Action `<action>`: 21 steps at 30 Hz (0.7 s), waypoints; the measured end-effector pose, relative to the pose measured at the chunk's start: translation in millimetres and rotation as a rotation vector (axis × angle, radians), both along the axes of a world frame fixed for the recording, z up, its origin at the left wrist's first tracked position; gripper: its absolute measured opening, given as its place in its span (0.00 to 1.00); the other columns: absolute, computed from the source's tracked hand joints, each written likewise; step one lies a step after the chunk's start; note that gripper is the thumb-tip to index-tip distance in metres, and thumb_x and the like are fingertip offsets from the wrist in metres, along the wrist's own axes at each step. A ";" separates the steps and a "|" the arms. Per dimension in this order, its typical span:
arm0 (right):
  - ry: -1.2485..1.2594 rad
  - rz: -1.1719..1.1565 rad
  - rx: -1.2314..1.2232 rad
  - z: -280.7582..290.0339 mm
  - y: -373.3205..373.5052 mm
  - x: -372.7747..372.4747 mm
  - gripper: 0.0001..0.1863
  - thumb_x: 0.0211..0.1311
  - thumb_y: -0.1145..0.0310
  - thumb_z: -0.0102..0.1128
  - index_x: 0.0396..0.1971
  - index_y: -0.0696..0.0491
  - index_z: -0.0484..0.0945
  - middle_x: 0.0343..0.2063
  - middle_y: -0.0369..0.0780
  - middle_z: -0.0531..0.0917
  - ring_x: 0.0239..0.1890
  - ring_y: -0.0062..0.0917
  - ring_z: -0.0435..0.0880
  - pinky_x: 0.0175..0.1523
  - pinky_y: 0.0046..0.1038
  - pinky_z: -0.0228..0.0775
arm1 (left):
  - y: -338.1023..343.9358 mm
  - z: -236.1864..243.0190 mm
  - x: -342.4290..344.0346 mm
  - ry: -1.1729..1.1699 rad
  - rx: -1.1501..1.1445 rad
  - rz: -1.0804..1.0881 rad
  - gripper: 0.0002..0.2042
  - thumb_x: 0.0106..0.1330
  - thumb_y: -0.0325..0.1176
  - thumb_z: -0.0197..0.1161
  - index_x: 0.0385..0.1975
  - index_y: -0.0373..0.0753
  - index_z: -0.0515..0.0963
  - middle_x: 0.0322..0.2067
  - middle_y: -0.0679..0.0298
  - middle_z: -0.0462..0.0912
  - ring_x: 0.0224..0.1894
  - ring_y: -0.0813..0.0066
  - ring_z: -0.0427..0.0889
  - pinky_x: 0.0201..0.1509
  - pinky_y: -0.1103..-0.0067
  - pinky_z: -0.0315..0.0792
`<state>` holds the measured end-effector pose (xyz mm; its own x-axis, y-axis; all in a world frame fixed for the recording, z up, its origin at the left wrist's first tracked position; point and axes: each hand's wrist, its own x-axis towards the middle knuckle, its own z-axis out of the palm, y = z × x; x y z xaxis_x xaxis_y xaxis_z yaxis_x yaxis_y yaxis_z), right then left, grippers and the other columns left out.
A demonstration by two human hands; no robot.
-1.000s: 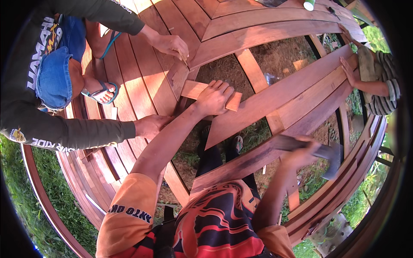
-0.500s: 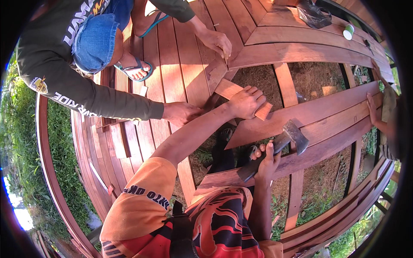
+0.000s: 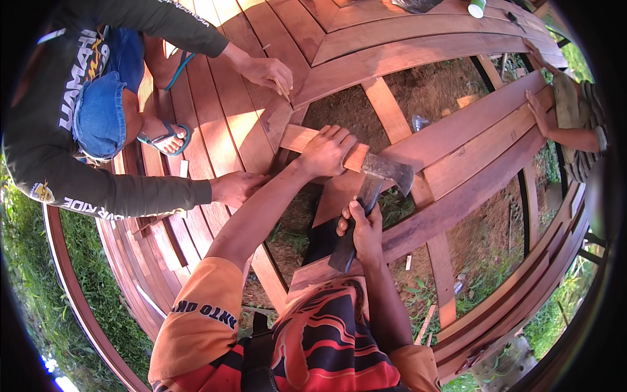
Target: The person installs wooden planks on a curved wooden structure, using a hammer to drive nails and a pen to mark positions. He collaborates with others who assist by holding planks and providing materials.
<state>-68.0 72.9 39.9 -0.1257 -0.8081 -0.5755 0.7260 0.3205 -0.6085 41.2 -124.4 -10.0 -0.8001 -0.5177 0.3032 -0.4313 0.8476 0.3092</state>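
Observation:
My left hand [image 3: 328, 151] is closed round a short wooden block [image 3: 298, 138], which lies slantwise with its far end near the corner of the decking. In my right hand [image 3: 364, 230] is a hatchet [image 3: 390, 171], gripped by its dark handle. The flat back of the hatchet head is at the block's right end; whether they touch I cannot tell. Just below the block, the angled end of a loose reddish board [image 3: 339, 194] spans the open frame.
A co-worker in dark sleeves holds a thin stick in one hand [image 3: 273, 75] by the mitred joint; the other hand [image 3: 238, 188] rests near the deck edge. Another person's hand [image 3: 539, 114] presses the boards at right. Between the joists [image 3: 385, 108] the ground shows below.
The hatchet has swung up from below the block to its right end. My left hand keeps hold of the block. The whole view has shifted, with the surroundings appearing further left.

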 end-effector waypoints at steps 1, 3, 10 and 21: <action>0.006 -0.019 0.017 1.9 0.1 -1.6 0.11 0.74 0.68 0.58 0.47 0.49 0.66 0.28 0.37 0.74 0.21 0.22 0.75 0.25 0.27 0.71 | -0.5 -0.5 0.3 0.003 0.001 -0.002 0.24 0.45 0.34 0.71 0.45 0.36 0.77 0.39 0.56 0.77 0.45 0.56 0.78 0.53 0.66 0.71; 0.026 -0.051 0.049 10.2 -0.1 -14.2 0.10 0.73 0.68 0.59 0.46 0.50 0.67 0.28 0.37 0.75 0.21 0.21 0.75 0.24 0.26 0.71 | -0.2 0.0 1.9 0.002 -0.018 -0.003 0.24 0.45 0.35 0.72 0.45 0.36 0.77 0.39 0.56 0.77 0.45 0.56 0.78 0.53 0.66 0.71; 0.656 -0.954 -0.111 55.1 30.4 -203.3 0.14 0.75 0.60 0.55 0.30 0.53 0.75 0.21 0.38 0.78 0.24 0.23 0.78 0.33 0.28 0.77 | 2.6 -4.1 2.8 0.006 0.000 0.007 0.25 0.46 0.38 0.73 0.45 0.36 0.76 0.39 0.56 0.77 0.46 0.56 0.78 0.53 0.66 0.71; 0.093 -0.163 0.074 8.9 10.4 -15.9 0.09 0.74 0.65 0.60 0.45 0.51 0.72 0.25 0.34 0.73 0.20 0.19 0.70 0.25 0.25 0.67 | -7.0 0.5 1.6 0.003 -0.059 -0.030 0.19 0.49 0.40 0.70 0.39 0.39 0.76 0.34 0.57 0.77 0.41 0.55 0.79 0.48 0.63 0.73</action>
<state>-83.9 83.3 48.9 -0.3063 -0.7290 -0.6121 0.7137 0.2496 -0.6545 42.8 -131.4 -9.5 -0.8143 -0.4743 0.3346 -0.4043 0.8771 0.2593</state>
